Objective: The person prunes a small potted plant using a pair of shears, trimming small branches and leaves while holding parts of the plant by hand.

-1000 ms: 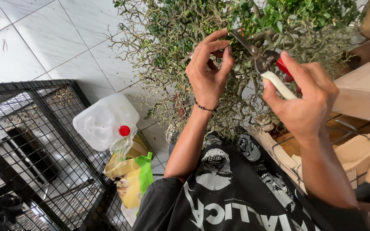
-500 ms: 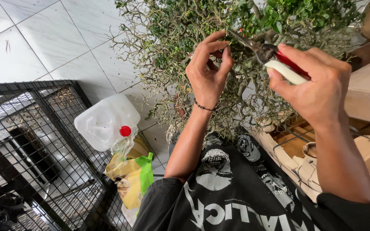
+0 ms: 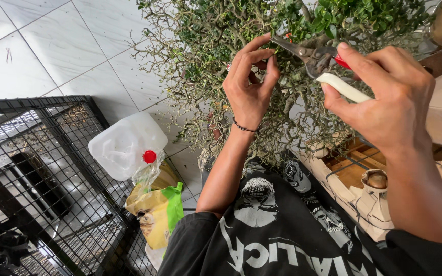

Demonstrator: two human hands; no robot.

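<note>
Right hand: closed around the red and cream handles of the shears, blades pointing left into the bush. Left hand: fingers curled, pinching a twig of the bush just beside the blade tips; black cord at wrist. Below: white jug with red cap, yellow-green bag, black wire cage, tiled floor.

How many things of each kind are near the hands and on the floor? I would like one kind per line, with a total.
Hands: 2 (left hand, right hand)
Pruning shears: 1
Small-leaved shrub: 1
White plastic jug: 1
Yellow and green bag: 1
Black wire cage: 1
Total: 7
</note>
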